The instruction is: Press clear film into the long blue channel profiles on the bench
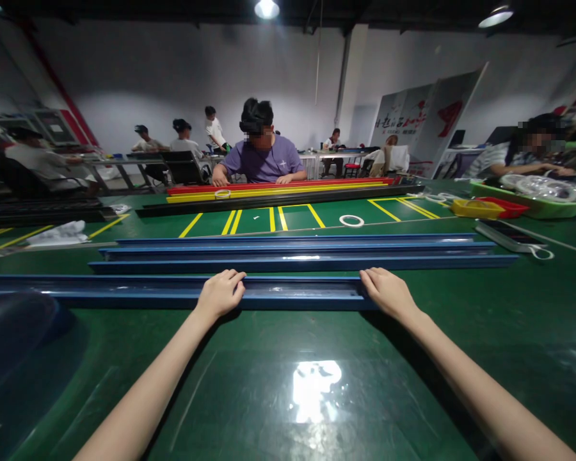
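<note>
At far left I have a dark, curved object near the close blue channel, which runs in from the left edge of my view, lying lengthwise across the green tabletop. My left hand grasps it, half-closed, fingers curled over its far wall. Between my hands the channel's trough shows, with more blue channels parallel just beyond, leaving only a narrow strip on that side. Toward me, the tabletop spreads between my forearms under a bright glare, giving the widest room. My right hand grips the channel's right end, fingers bent over the far wall; how firmly, I cannot tell. Rightward the tabletop continues, with a phone lying farther back, well apart from that hand.
</note>
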A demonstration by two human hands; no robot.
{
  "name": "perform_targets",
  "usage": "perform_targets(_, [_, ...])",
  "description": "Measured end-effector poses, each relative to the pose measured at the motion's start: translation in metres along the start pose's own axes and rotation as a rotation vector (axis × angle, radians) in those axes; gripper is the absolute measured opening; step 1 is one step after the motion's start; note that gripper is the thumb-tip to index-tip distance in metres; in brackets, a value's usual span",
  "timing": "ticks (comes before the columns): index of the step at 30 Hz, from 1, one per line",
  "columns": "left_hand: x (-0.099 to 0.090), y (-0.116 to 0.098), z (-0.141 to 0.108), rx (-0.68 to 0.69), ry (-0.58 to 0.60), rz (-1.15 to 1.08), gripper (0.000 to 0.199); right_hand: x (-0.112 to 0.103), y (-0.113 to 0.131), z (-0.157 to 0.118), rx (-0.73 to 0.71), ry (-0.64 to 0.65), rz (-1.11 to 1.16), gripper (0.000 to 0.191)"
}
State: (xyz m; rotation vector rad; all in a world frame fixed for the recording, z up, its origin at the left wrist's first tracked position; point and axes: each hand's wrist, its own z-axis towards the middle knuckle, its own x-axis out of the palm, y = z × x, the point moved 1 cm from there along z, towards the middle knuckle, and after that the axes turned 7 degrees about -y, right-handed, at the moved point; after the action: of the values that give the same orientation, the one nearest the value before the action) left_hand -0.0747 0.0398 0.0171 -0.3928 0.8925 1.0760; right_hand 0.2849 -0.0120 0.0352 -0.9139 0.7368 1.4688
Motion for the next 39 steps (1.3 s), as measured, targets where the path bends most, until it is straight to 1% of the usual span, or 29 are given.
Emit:
perform_targets(2, [-0.001, 0.006, -0.002, 0.003, -0.005, 0.004, 0.035, 0.004, -0.009, -0.005, -0.058, -0.009, 0.011, 0.039])
perform_targets(4, [-0.002, 0.008, -0.004, 0.005, 0.0, 0.005, 0.035, 0.008, -0.01, -0.008, -0.115, -0.047, -0.018, 0.038])
perform_targets(7, [-0.004, 0.007, -0.003, -0.022, 0.022, 0.016, 0.036, 0.013, -0.004, -0.006, -0.134, -0.1, -0.082, 0.036])
perform_targets(10, [-0.008, -0.003, 0.003, -0.055, 0.034, 0.034, 0.035, 0.014, 0.004, -0.003, -0.144, -0.117, -0.094, 0.035])
perform_targets(13, [-0.01, -0.028, 0.016, -0.035, 0.011, -0.014, 0.032, 0.015, 0.014, 0.0, -0.145, -0.124, -0.087, 0.034])
perform_targets(16, [-0.008, -0.064, 0.029, 0.02, 0.006, -0.096, 0.029, 0.015, 0.027, 0.003, -0.141, -0.131, -0.077, 0.034])
perform_targets(19, [-0.003, -0.098, 0.037, 0.078, 0.022, -0.146, 0.029, 0.014, 0.04, 0.005, -0.136, -0.131, -0.062, 0.033])
perform_targets(22, [0.003, -0.116, 0.039, 0.063, 0.031, -0.122, 0.03, 0.014, 0.048, 0.006, -0.13, -0.135, -0.053, 0.032])
perform_targets(24, [0.006, -0.119, 0.038, 0.053, 0.039, -0.093, 0.031, 0.014, 0.05, 0.006, -0.121, -0.134, -0.046, 0.032])
perform_targets(28, [0.007, -0.111, 0.037, 0.076, 0.044, -0.074, 0.029, 0.013, 0.054, 0.006, -0.109, -0.112, -0.017, 0.033])
perform_targets(32, [0.005, -0.105, 0.035, 0.076, 0.035, -0.057, 0.029, 0.006, 0.055, 0.008, -0.132, -0.023, 0.049, 0.035])
perform_targets(35, [0.006, -0.104, 0.031, 0.077, 0.001, -0.059, 0.03, 0.0, 0.053, 0.009, -0.147, 0.055, 0.135, 0.037])
perform_targets(37, [0.009, -0.104, 0.029, 0.081, -0.042, -0.067, 0.031, -0.005, 0.051, 0.008, -0.167, 0.053, 0.215, 0.035])
perform_targets(39, [0.012, -0.105, 0.028, 0.082, -0.093, -0.072, 0.03, -0.01, 0.052, 0.006, -0.213, 0.0, 0.304, 0.03])
